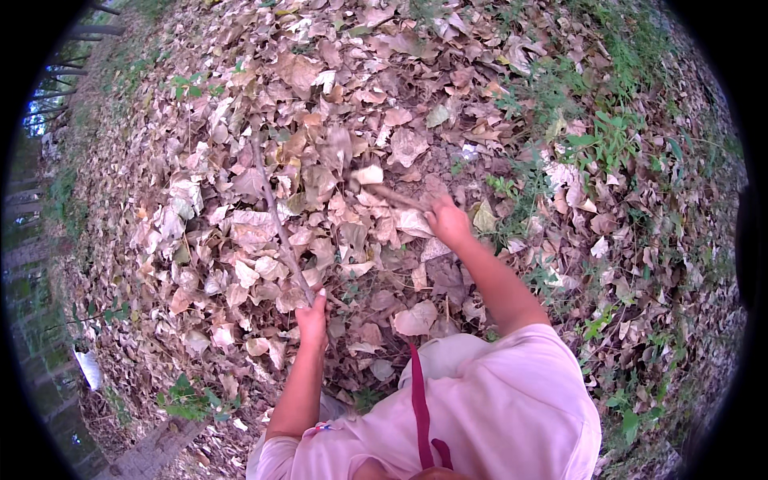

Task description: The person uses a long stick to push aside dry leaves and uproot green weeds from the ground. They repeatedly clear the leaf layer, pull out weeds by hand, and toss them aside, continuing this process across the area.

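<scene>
My left hand [310,317] is wrapped round the near end of a long thin stick [274,212], its thumb lying along the wood. The stick slants forward and a little left over the dry leaves. Farther forward and to the right, my right hand [448,222] is closed on a shorter stick [390,194] that points left. A pale leaf [368,175] lies at that stick's far end, which is slightly blurred. Brown fallen leaves [320,180] spread under and between both sticks.
Green weeds [612,140] grow on the right, and a low green plant [192,400] stands at the lower left. A white scrap [88,370] lies near the left edge. Tree trunks [24,210] show along the far left. A dark red strap [419,400] hangs over my pale shirt.
</scene>
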A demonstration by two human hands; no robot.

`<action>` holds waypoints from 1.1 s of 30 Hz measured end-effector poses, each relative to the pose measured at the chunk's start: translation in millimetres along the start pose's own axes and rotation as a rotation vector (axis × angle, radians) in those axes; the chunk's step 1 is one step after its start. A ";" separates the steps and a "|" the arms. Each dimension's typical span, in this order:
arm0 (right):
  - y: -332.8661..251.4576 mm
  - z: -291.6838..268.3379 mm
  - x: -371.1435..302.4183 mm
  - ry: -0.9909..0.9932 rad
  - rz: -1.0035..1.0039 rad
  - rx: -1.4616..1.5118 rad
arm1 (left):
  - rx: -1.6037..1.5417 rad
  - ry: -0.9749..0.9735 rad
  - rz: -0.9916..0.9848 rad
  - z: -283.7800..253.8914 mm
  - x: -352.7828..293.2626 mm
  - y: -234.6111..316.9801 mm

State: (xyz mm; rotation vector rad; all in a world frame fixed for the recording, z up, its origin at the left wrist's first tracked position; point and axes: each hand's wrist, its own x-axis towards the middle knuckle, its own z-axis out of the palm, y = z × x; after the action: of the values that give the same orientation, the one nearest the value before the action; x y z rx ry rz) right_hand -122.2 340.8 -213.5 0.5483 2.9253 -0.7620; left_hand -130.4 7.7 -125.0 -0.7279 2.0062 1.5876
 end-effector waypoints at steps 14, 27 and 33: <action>66.9 -84.2 1.7 0.455 0.792 1.347 | 0.242 -0.267 0.064 32.0 -11.3 6.6; -47.5 -26.2 -10.8 0.040 0.207 0.825 | 0.629 -0.165 0.019 -25.1 23.5 -55.5; -16.7 -37.3 -9.2 0.198 0.388 0.897 | 0.002 0.434 0.007 -191.9 101.9 -39.7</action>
State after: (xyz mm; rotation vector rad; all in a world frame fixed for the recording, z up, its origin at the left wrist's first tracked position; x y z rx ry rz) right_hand -118.8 342.3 -171.8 1.2411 2.3330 -2.0137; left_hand -187.8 -198.5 -179.6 -1.1454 2.3060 1.5285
